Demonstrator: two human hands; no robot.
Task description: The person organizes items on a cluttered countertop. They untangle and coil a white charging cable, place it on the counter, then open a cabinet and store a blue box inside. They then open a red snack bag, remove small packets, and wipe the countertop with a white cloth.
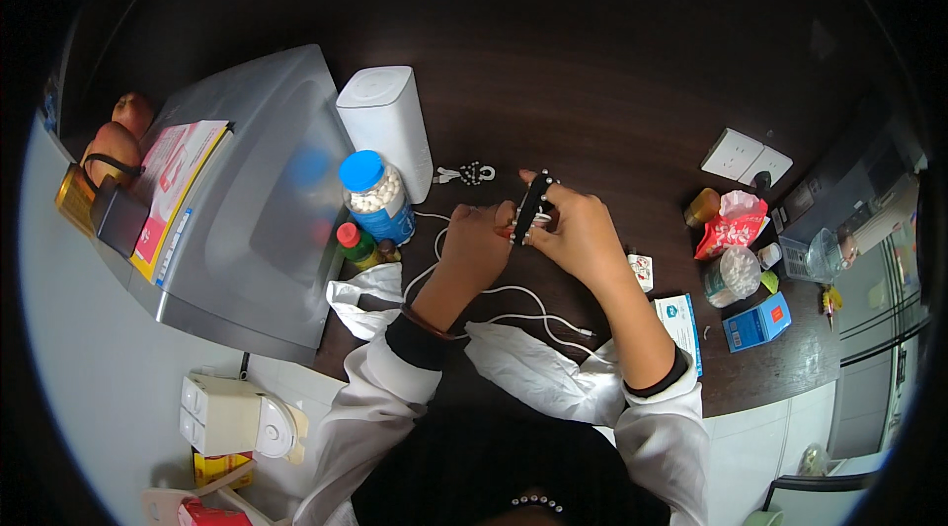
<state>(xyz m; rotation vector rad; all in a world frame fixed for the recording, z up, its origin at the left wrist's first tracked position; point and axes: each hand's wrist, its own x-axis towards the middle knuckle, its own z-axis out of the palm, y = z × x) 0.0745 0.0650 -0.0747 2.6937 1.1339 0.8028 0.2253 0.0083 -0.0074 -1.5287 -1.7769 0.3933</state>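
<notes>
A black beaded hair band [527, 213] is stretched around the fingers of my right hand [585, 230]. Pearl-like beads stud its edge. My left hand [474, 248] meets it from the left, its fingertips pinched at the band's lower part. Something small and white shows between the two hands, mostly covered by fingers. Further back lies a white cable bundle [465, 174], gathered by a similar beaded band. Under my forearms a loose white cable [533, 296] curves across the dark wooden table [644, 178]. A crumpled white cloth [526, 370] rests by the near edge.
Left stand a grey plastic-lidded box [259, 207], a white tower device [385, 118], a blue-capped jar [381, 207] and a red-capped small bottle [357, 244]. Right are a cotton-swab tub [733, 278], a red packet [733, 226], a blue box [757, 322] and a wall socket [740, 155].
</notes>
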